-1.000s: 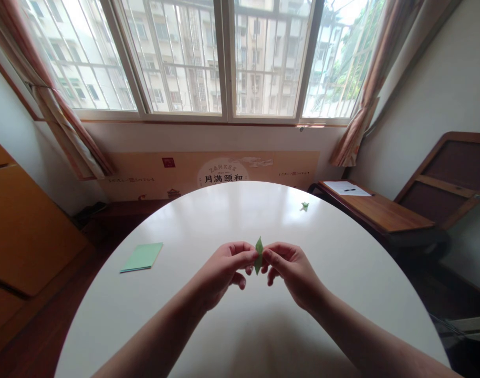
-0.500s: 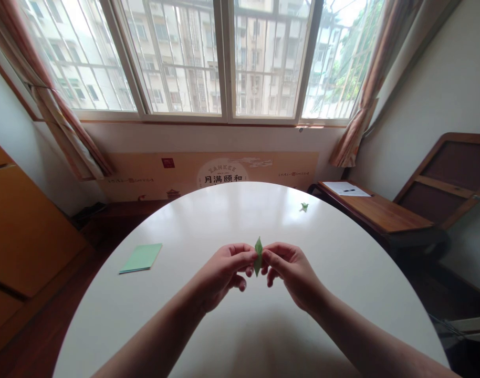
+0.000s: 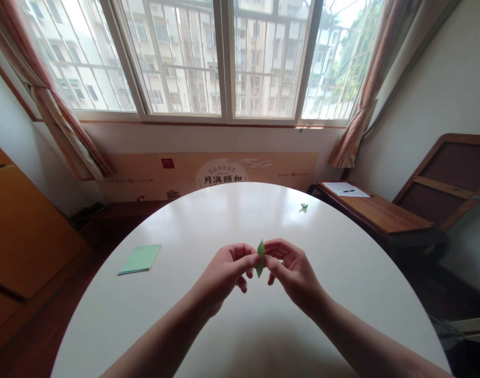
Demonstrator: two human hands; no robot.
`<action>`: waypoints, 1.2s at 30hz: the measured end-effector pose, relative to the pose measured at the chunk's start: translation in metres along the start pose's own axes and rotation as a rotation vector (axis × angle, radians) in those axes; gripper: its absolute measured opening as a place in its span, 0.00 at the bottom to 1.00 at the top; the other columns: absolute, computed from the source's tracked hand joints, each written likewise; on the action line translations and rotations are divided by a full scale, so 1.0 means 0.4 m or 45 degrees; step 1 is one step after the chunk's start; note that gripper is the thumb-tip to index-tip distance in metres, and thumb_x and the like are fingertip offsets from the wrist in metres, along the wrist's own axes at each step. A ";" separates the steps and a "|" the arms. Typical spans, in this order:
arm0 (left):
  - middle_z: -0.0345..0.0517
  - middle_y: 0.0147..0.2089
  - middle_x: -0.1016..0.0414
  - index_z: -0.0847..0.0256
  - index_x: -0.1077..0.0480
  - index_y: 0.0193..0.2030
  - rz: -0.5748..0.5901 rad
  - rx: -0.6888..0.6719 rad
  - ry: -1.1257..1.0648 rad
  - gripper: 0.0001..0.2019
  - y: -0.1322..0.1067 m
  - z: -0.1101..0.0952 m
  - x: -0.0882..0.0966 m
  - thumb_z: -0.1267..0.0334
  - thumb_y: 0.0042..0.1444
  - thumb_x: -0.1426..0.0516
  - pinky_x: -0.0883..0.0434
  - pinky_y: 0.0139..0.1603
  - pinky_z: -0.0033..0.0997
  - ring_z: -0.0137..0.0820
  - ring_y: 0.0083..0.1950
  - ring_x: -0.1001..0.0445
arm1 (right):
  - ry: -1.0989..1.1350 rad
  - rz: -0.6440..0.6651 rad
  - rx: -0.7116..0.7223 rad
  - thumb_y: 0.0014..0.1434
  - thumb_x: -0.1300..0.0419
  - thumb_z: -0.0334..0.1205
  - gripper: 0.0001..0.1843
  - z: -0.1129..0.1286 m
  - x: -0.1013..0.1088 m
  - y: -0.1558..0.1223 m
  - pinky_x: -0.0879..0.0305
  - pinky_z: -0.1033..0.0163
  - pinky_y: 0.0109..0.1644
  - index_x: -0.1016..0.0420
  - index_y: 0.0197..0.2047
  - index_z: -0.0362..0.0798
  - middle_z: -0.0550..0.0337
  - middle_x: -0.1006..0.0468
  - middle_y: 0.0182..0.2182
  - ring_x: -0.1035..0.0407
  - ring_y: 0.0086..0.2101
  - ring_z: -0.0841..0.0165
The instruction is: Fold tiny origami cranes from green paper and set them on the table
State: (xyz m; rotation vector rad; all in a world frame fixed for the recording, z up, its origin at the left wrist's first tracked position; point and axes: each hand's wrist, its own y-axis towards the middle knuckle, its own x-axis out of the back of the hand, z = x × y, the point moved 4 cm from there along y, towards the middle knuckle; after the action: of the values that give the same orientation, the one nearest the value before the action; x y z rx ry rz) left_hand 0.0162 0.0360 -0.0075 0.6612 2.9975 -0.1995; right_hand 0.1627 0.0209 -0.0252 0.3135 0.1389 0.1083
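- A small folded green paper [image 3: 259, 258] was held above the round white table [image 3: 240, 331], near its middle.
- It was clamped between the fingertips of the left hand [image 3: 224, 270] and the right hand [image 3: 293, 270]; a crease was judged to be in work.
- A steady, fine pinch was judged needed next.
- Since the earlier frame, the right fingers were raised slightly.

Glossy white table [image 3: 342, 273]; matt green folded paper [image 3: 259, 258].

The white round table [image 3: 354, 283] offers open surface near, right and across the far middle. The left hand [image 3: 224, 270] and right hand [image 3: 291, 270], pinching a folded paper [image 3: 259, 258], block the centre; a green pad [image 3: 139, 259] lies left, a small paper figure [image 3: 303, 207] far right.
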 end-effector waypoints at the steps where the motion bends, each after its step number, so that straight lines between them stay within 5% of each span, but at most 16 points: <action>1: 0.38 0.24 0.34 0.65 0.28 0.30 -0.012 -0.014 0.022 0.13 0.000 -0.001 -0.001 0.56 0.50 0.35 0.39 0.19 0.18 0.23 0.24 0.38 | -0.004 -0.007 0.012 0.59 0.35 0.42 0.09 -0.001 0.000 -0.002 0.31 0.68 0.22 0.23 0.42 0.48 0.58 0.21 0.31 0.27 0.30 0.67; 20: 0.38 0.22 0.30 0.63 0.25 0.32 -0.226 -0.398 0.679 0.07 -0.023 -0.025 0.000 0.63 0.56 0.42 0.37 0.16 0.20 0.24 0.21 0.35 | -0.138 -0.046 0.056 0.56 0.37 0.37 0.17 0.003 -0.009 -0.015 0.31 0.69 0.20 0.31 0.49 0.50 0.57 0.22 0.34 0.29 0.34 0.64; 28: 0.43 0.28 0.26 0.66 0.23 0.37 -0.090 -0.291 0.465 0.12 -0.017 -0.028 0.002 0.57 0.55 0.38 0.35 0.14 0.21 0.27 0.24 0.32 | -0.057 -0.046 0.037 0.57 0.35 0.39 0.15 -0.005 0.003 -0.005 0.31 0.69 0.20 0.28 0.47 0.50 0.57 0.22 0.33 0.28 0.33 0.65; 36: 0.36 0.21 0.33 0.66 0.25 0.33 -0.046 -0.239 0.313 0.10 -0.008 -0.026 0.005 0.59 0.56 0.39 0.37 0.13 0.18 0.22 0.19 0.38 | 0.116 -0.004 -0.041 0.56 0.31 0.43 0.14 -0.008 0.001 0.000 0.31 0.70 0.21 0.28 0.42 0.50 0.60 0.22 0.31 0.28 0.31 0.67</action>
State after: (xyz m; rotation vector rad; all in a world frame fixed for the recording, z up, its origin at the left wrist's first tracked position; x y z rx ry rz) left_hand 0.0127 0.0353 0.0029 0.6559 3.2066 0.1732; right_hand 0.1625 0.0221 -0.0284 0.2765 0.2277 0.1219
